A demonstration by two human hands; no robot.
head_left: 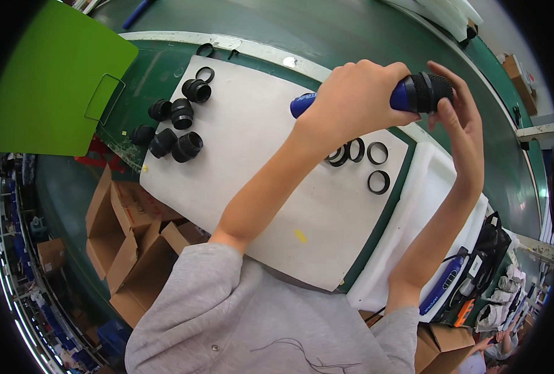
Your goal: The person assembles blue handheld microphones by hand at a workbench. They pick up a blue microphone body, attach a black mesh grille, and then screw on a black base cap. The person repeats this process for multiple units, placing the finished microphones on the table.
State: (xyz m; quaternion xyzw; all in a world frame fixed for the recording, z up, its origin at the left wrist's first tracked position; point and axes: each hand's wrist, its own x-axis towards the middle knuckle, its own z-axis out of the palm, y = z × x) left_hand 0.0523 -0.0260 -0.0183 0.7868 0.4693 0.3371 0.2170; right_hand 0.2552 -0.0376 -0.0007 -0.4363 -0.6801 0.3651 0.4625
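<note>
My left hand [358,93] is closed around the blue body of a microphone [401,96], which lies almost level above the board's far right part. The microphone's narrow blue end sticks out left of that hand. At the other end, the thumb and fingers of my right hand [467,124] curl round the black mesh head. Below my left hand, several black rings [378,153] rest on a white board [264,124], one partly behind my wrist. Several black microphone heads [182,114] are grouped at the board's left side, with another black ring [205,75] just beyond them.
A green panel [52,81] stands at the left. Open cardboard boxes [133,249] are at the near left. Right of the board is a white foam tray [408,218], with another blue microphone [442,287] and a black bag nearby. A green work surface [258,25] stretches across the back.
</note>
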